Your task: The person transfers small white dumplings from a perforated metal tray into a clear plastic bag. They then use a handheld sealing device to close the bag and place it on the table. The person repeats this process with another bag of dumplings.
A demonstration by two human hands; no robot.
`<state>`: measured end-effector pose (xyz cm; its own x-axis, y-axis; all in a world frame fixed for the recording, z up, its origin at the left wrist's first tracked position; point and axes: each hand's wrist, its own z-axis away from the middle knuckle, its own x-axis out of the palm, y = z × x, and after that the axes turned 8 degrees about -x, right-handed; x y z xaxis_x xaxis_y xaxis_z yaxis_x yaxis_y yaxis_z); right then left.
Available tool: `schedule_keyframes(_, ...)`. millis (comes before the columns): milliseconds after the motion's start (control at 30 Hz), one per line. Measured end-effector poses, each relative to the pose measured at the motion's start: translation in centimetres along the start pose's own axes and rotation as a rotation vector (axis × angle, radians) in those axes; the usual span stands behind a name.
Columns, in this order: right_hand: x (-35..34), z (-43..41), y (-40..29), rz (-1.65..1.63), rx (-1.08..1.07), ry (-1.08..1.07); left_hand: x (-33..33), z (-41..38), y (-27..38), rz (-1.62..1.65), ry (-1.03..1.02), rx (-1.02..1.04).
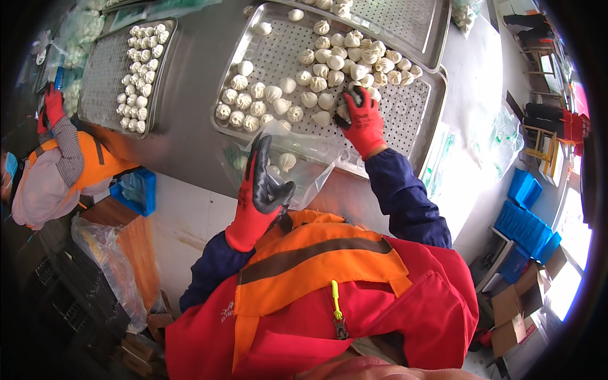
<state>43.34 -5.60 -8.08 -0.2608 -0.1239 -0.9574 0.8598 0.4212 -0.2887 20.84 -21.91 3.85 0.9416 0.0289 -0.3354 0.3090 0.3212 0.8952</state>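
Note:
My left hand (259,194), in a red glove with black-coated palm and fingers, holds a clear plastic bag (313,183) by its mouth. A few pleated dough buns (287,162) show inside the bag. Over the perforated metal tray (403,135), my right hand (363,118) wears a matching glove and curls its thumb and fingers around a bun that is mostly hidden. Many white buns (335,62) lie loose in the tray, crowded toward its far right side. Others sit in a looser group (243,100) at the left, several of them pleat side up.
Another perforated tray (408,19) adjoins at the far side. To the left, a stacked tray (102,85) carries rows of buns, near a co-worker in an orange apron (90,156). Plastic bags (498,137) lie at the right; blue crates (522,228) and cardboard boxes (517,299) stand beyond.

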Motion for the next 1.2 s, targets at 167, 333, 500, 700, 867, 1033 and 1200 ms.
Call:
schedule_keyframes(167, 0.8, 3.9, 3.5, -0.221, -0.061, 0.249, 0.3, -0.8, -0.2, -0.168, 0.07, 0.293)
schedule_keyframes(333, -2.3, 5.2, 0.3, -0.449, -0.027, 0.461, 0.5, -0.9, -0.7, -0.114, 0.017, 0.194)
schedule_keyframes(500, -6.6, 5.8, -7.0, -1.012, -0.193, 0.099, 0.2, -0.6, 0.2, 0.004, -0.048, 0.118)
schedule_keyframes(700, 1.3, -0.4, -2.0, -0.151, -0.055, 0.043, -0.8, 0.4, -0.6, -0.076, 0.026, 0.157)
schedule_keyframes(867, 0.3, -2.2, -1.5, 0.185, -0.374, -0.126, -1.0, -0.2, -0.3, -0.169, 0.064, 0.246)
schedule_keyframes(1033, 1.2, -3.4, 0.0, -0.175, -0.366, 0.015, -0.5, -0.3, 0.1, -0.042, 0.008, 0.178)
schedule_keyframes(1200, -4.3, 0.0, -4.7, -0.738, -0.216, 0.319, -0.3, -0.6, -0.5, 0.103, -0.031, 0.057)
